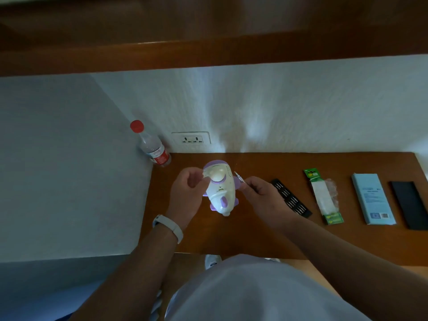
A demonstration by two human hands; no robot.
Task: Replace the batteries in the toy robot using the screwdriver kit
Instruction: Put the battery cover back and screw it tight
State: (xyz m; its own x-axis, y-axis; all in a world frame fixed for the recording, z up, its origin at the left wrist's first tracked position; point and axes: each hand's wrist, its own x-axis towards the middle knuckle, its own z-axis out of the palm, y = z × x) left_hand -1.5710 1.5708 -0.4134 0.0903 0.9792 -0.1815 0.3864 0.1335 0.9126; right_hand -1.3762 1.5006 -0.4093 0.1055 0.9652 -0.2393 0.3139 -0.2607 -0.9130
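Note:
The white and purple toy robot (221, 189) lies on the wooden desk (254, 232) between my hands. My left hand (188, 193) pinches a small pale piece at the robot's upper left, fingers curled. My right hand (260, 195) grips the thin metal screwdriver (239, 177), whose tip points up and left beside the robot's right side. To the right lies the black bit tray (290, 198) of the screwdriver kit, then the green battery pack (324, 195), torn open with clear plastic loose.
A light blue box (372, 199) and a black lid (410, 205) lie at the desk's right end. A water bottle (151, 144) with a red cap stands in the back left corner by a wall socket (191, 138). The desk's front edge is near my body.

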